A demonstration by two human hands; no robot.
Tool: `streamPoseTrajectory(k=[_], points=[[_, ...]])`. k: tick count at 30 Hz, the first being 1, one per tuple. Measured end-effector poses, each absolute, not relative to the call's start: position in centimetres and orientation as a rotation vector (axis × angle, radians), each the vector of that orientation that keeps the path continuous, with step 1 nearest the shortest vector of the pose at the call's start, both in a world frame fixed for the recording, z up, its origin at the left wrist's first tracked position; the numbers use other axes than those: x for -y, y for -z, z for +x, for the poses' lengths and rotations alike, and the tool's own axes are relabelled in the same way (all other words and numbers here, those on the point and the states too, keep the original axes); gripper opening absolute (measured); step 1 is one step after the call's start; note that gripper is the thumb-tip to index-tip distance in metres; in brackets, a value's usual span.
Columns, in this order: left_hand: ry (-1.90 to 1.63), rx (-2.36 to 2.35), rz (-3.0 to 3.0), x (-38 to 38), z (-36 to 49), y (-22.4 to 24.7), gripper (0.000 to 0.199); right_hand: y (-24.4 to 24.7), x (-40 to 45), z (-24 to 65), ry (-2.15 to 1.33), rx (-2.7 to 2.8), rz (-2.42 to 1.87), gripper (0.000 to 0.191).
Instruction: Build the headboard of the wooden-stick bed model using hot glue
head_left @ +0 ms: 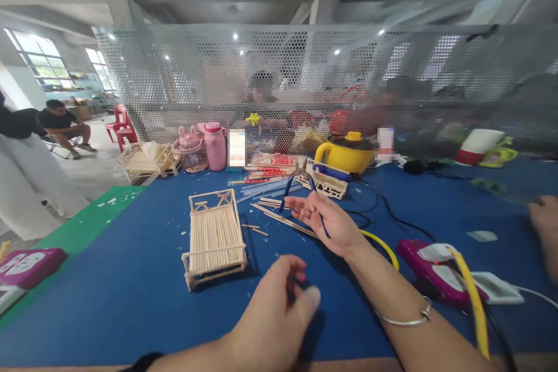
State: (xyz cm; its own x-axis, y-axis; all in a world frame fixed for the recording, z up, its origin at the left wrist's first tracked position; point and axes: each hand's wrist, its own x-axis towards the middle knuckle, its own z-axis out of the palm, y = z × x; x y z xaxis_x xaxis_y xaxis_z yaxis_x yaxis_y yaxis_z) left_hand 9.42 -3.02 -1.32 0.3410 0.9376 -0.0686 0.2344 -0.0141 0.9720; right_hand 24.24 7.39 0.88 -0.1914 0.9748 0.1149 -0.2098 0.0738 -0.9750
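The left hand (276, 302) is raised over the near edge of the blue worktop (131, 302), around its middle. Its fingers are half curled, with the thumb spread away so that a clear gap lies between; the hand appears bare of any object.

The right hand (325, 221), a little farther from the near edge, has hold of metal-jawed pliers with blue handles (301, 172). Its fingers curl loosely about the handles, which stand well apart, and the jaws point toward the far edge. How firm the hold is, I cannot tell.

Left of both hands, touching neither, a bed-shaped frame of pale wooden sticks (215, 235) rests on the worktop, its low railed end toward the near edge. Two short pale stick pieces (260, 232) lie just beside its right side. Long thin pale sticks (285, 221) reach from there toward the right hand, and clear plastic strips (267, 188) lie beyond them, toward the far edge.
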Motion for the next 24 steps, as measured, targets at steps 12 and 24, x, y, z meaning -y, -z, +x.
streamPoseTrajectory(k=[12,24], points=[[-1.261,-1.054,1.096,-5.5,15.9,0.0,0.029,-0.5,-7.0,24.2,-1.187,1.43,-1.056,0.035],[-0.474,-0.961,2.49,0.5,9.7,2.8,0.013,-3.0,-7.3,28.8,-0.455,1.491,-1.036,0.037]])
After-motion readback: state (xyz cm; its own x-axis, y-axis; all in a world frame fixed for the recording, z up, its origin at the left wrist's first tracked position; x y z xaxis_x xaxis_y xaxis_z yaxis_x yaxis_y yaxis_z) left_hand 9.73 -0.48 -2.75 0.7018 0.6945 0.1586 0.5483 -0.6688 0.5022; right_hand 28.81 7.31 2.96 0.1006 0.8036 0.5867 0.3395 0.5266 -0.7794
